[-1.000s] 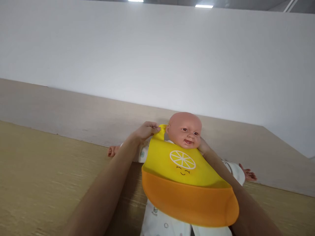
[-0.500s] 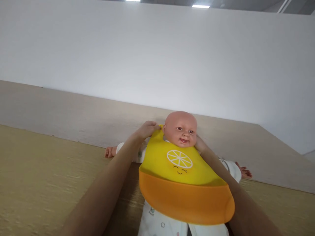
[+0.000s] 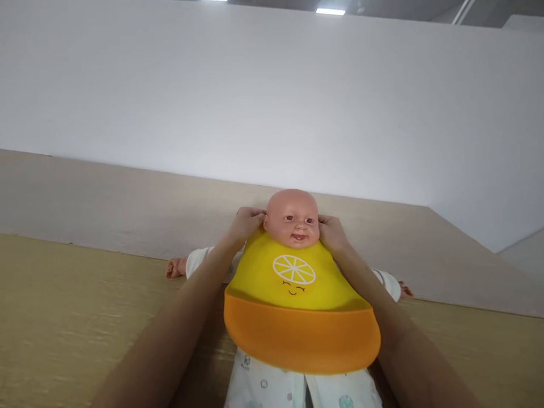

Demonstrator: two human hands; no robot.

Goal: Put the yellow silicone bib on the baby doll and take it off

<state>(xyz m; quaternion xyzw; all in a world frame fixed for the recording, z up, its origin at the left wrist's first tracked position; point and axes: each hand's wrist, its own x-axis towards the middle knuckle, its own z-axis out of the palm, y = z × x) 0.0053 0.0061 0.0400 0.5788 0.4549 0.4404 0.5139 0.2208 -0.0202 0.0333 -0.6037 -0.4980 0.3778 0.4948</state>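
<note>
One yellow bib (image 3: 297, 307) is lying over the front of the doll (image 3: 293, 218), its orange pocket (image 3: 301, 340) facing us at the near end. Our left hand (image 3: 250, 222) is holding the bib's upper left corner close beside the head (image 3: 292, 204), fingers curling closed. Our right hand (image 3: 332, 231) is resting at the head's right side, fingers bending inward; its tips are hiding, so we cannot tell whether they are gripping. We are probably working from both sides so the bib is hanging level, its lemon slice (image 3: 294, 270) sitting central below the head.
</note>
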